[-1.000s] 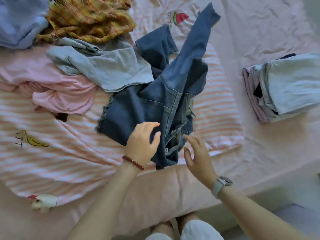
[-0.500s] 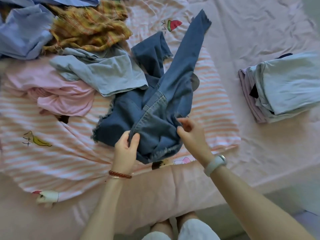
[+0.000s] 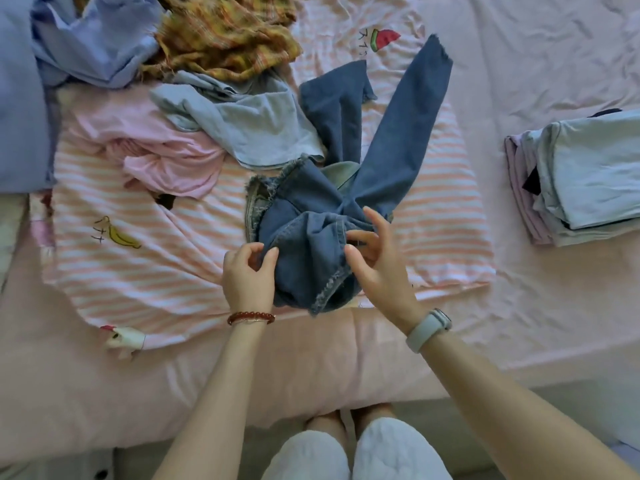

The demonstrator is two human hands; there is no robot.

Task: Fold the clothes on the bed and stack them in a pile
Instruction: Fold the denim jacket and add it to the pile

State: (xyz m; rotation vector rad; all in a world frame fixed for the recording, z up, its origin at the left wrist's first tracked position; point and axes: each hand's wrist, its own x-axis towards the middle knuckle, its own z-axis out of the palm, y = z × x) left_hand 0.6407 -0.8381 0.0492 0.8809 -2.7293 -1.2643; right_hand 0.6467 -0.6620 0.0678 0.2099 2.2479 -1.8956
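While the jeans (image 3: 349, 188) lie bunched near the front edge of the bed (image 3: 519, 289), both hands work at the crumpled waist end. The left hand (image 3: 247, 277), a red bead bracelet (image 3: 251, 318) on its wrist, has its back to the camera and pinches a fold of denim between thumb and curled fingers at the left side of the bundle. The right hand (image 3: 377, 261), with a pale watch (image 3: 428, 329) on its wrist, sits at the right side of the bundle with its fingers partly spread; the forefinger and thumb curl toward the seam, but whether they actually grip the cloth I cannot tell. Both forearms reach in from the near edge, and the person's knees show below the mattress.

The two legs of the jeans fan out toward the far side, the right one longer and ending in a frayed hem. The jeans lie on a pink-and-white striped blanket (image 3: 138, 271) printed with a banana and a watermelon, spread over the pink sheet. To the far left sit unfolded clothes: a pale blue garment (image 3: 256, 129) touching the jeans, a pink garment (image 3: 162, 157), a yellow plaid cloth (image 3: 225, 32) and a lavender-blue shirt (image 3: 93, 46). Well apart on the right is the folded pile (image 3: 581, 178), a pale blue piece on top.
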